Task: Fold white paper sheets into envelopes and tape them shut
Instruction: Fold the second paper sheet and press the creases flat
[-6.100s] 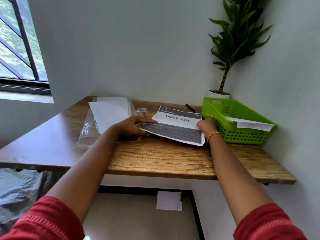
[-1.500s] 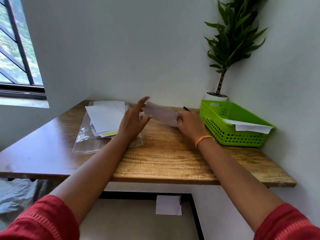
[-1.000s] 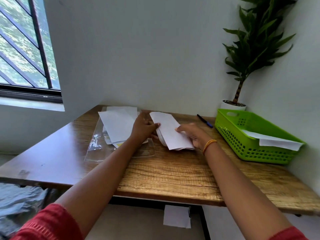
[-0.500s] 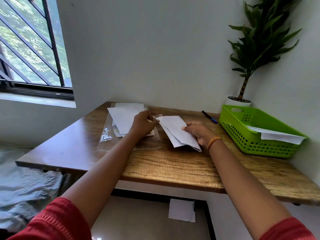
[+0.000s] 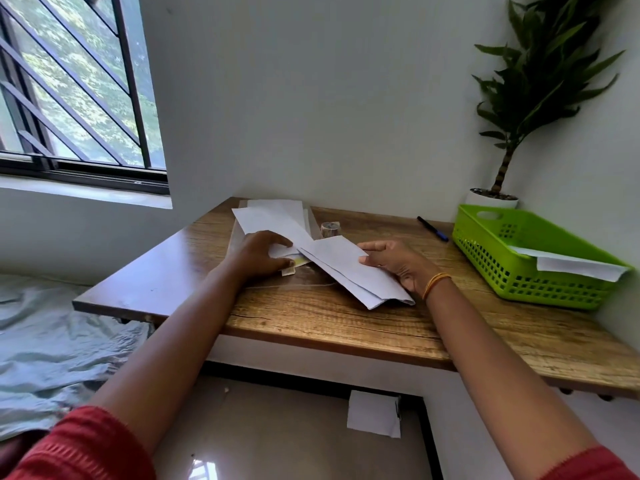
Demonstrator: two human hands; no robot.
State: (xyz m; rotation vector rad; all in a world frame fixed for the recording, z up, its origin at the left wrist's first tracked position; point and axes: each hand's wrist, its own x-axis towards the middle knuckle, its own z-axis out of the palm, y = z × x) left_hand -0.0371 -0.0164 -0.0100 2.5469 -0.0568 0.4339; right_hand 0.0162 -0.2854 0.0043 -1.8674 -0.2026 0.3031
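White folded paper (image 5: 353, 271) lies slantwise on the wooden table (image 5: 346, 323), running from far left to near right, with layered edges showing at its near right end. The right hand (image 5: 398, 265) holds its right edge, thumb on top of the sheet and fingers curled behind it. The left hand (image 5: 259, 256) rests to the left, fingers bent down and pinching at a small bundle of white papers with a yellow slip (image 5: 298, 261) showing just beside the thumb; the grip itself is partly hidden. Behind that hand, a stack of white sheets (image 5: 273, 216) sits on a clear plastic sleeve (image 5: 311, 282) whose near edge reaches under the folded paper. A small roll of clear tape (image 5: 330, 229) stands just beyond the folded paper, near the far wall. Farther right, a dark pen with a blue cap (image 5: 432, 228) lies on the table, close to a green plastic basket (image 5: 502, 265) holding a white folded paper (image 5: 575, 266) that hangs over its right rim. A potted plant (image 5: 519, 98) stands in the far right corner behind the basket. An orange bangle (image 5: 435, 283) circles the right wrist, and red sleeves (image 5: 86, 445) cover both upper arms. A barred window (image 5: 69, 84) fills the far left.
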